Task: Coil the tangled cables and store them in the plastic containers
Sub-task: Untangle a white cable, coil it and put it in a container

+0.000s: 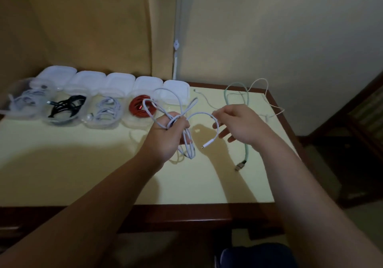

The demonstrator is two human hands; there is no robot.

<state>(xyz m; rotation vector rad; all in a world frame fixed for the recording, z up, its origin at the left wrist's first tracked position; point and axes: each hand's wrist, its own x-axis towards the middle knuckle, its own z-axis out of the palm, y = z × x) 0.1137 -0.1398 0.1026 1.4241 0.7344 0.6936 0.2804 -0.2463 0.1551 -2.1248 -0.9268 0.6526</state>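
Your left hand (170,135) has its grip curled round a bundle of white cable (187,141): several loose loops bunched at the fingers, some rising above the knuckles, others hanging below the palm. One strand arcs rightward to your right hand (238,124), whose thumb and forefinger pinch it while the other fingers splay loosely. Past that pinch the strand curls down to a white plug (207,144) dangling free between your hands, above the bench (83,164).

Just right of your right hand, a mint-green cable (246,151) lies slack on the bench, its metal connector toward the near edge. A thin cream cable (267,93) loops beside it near the far right corner.

Along the far left edge stands a row of clear plastic containers (136,120) with lids open. They hold a coiled red cable (141,106), a white one (107,108), a black cable (68,106) and a pale one, blurred.
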